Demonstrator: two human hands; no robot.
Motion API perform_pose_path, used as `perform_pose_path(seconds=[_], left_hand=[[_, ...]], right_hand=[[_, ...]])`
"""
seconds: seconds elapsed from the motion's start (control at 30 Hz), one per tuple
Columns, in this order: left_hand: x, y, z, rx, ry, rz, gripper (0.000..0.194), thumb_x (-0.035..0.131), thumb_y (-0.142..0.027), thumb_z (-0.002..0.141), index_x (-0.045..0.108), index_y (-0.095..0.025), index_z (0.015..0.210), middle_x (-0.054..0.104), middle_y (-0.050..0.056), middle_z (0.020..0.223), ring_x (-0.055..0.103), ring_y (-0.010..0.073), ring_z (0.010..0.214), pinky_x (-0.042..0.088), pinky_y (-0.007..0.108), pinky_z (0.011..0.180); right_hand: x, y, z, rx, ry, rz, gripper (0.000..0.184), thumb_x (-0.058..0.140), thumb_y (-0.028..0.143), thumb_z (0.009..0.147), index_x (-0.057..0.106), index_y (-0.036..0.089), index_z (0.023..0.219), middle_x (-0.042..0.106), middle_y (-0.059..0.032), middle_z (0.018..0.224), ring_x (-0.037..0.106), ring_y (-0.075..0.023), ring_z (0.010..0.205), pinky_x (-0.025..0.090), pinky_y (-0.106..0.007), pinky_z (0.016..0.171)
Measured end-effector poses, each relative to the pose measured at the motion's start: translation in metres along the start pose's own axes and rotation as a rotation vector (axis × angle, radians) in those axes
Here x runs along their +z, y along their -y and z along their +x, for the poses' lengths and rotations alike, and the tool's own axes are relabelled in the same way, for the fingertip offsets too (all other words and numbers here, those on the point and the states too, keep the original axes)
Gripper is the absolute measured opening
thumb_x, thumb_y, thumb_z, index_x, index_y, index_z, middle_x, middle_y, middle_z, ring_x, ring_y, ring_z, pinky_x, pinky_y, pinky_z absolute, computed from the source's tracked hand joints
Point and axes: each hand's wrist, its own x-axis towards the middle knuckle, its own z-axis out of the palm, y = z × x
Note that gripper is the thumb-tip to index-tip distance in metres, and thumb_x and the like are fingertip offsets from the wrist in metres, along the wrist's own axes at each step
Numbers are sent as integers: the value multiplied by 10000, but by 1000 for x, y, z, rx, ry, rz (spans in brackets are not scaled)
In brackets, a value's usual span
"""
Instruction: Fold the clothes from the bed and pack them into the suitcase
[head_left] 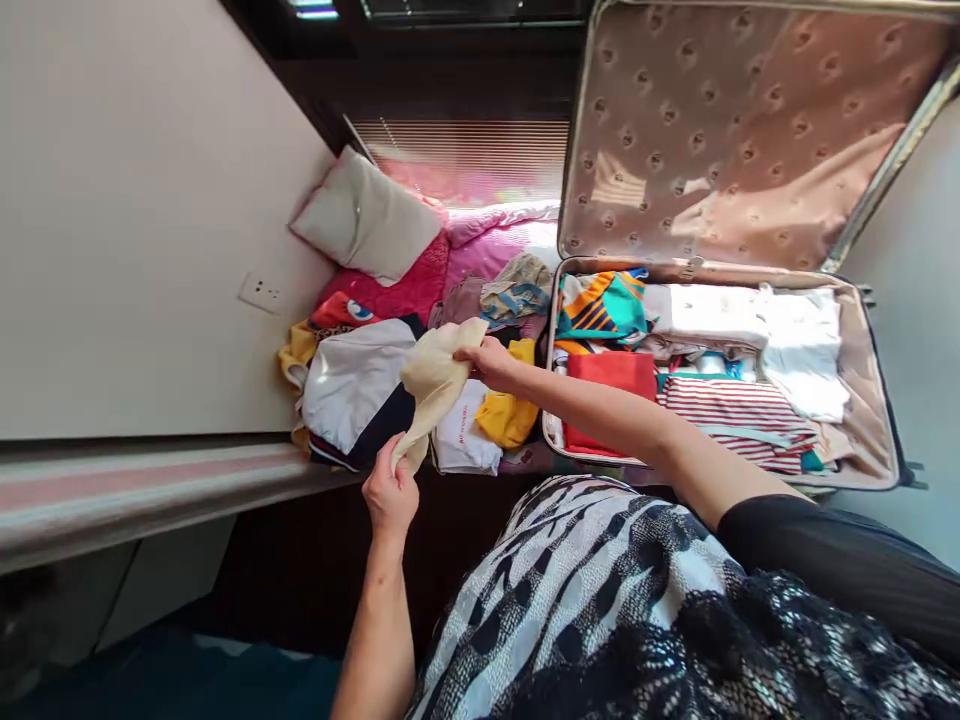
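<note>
A cream-coloured cloth garment (433, 375) is stretched between my two hands, above the pile of clothes. Closed on its lower, narrow end is my left hand (391, 488). My right hand (486, 362) pinches its upper right edge. The garment's exact kind cannot be made out. Beneath and beside it lie a white and navy garment (352, 385), a white piece with red print (461, 430) and a yellow garment (510, 405). To the right, an open suitcase (874, 400) holds folded clothes, among them a red one (607, 390) and a red-striped one (735, 415).
A pale cushion (371, 215) leans at the back left on pink bedding (487, 240). The suitcase lid (720, 130) stands raised at the back right. A white wall with a socket (260, 292) is on the left, and a striped curtain (150, 490) hangs low at left.
</note>
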Motion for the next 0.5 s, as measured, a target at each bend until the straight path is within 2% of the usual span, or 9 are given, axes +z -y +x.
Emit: perform_pose_path(seconds=[0.07, 0.13, 0.2, 0.3, 0.4, 0.5], left_hand=[[2, -39, 11, 153, 20, -45, 377, 501, -262, 987, 726, -194, 1281, 822, 122, 1231, 812, 259, 1083, 641, 346, 966], [16, -83, 24, 283, 67, -101, 387, 478, -256, 1014, 715, -197, 1314, 814, 114, 1262, 800, 249, 1141, 632, 343, 1019], [38, -128, 38, 399, 145, -173, 393, 458, -252, 1037, 705, -192, 1337, 808, 111, 1276, 791, 241, 1172, 626, 341, 1045], [80, -198, 52, 552, 288, -277, 384, 443, -245, 1063, 699, -193, 1344, 805, 107, 1275, 788, 233, 1162, 629, 339, 1034], [122, -269, 45, 696, 413, -336, 387, 449, -213, 1068, 698, -206, 1363, 793, 104, 1304, 767, 234, 1212, 611, 353, 1082], [158, -334, 13, 852, 552, -342, 415, 483, -164, 1051, 678, -197, 1416, 769, 124, 1364, 751, 251, 1245, 598, 374, 1111]], right_hand=[[-37, 24, -29, -91, 0, 101, 339, 767, 109, 675, 652, 226, 972, 769, 30, 896, 718, -222, 950, 647, -366, 885], [-85, 49, -65, -208, -18, 189, 403, 785, 140, 613, 655, 231, 983, 776, 0, 947, 724, -249, 994, 647, -372, 884], [-137, 72, -103, -304, -90, 218, 432, 791, 159, 598, 654, 235, 1000, 774, -10, 971, 718, -257, 1036, 644, -368, 893], [-212, 97, -163, -394, -268, 216, 431, 759, 164, 602, 638, 227, 1011, 762, -20, 985, 710, -255, 1059, 636, -352, 888], [-281, 115, -223, -443, -427, 195, 389, 711, 179, 615, 618, 219, 991, 756, -44, 995, 703, -269, 1075, 633, -365, 880], [-346, 127, -280, -506, -540, 145, 366, 702, 185, 637, 604, 224, 988, 753, -59, 998, 696, -281, 1118, 624, -393, 920]])
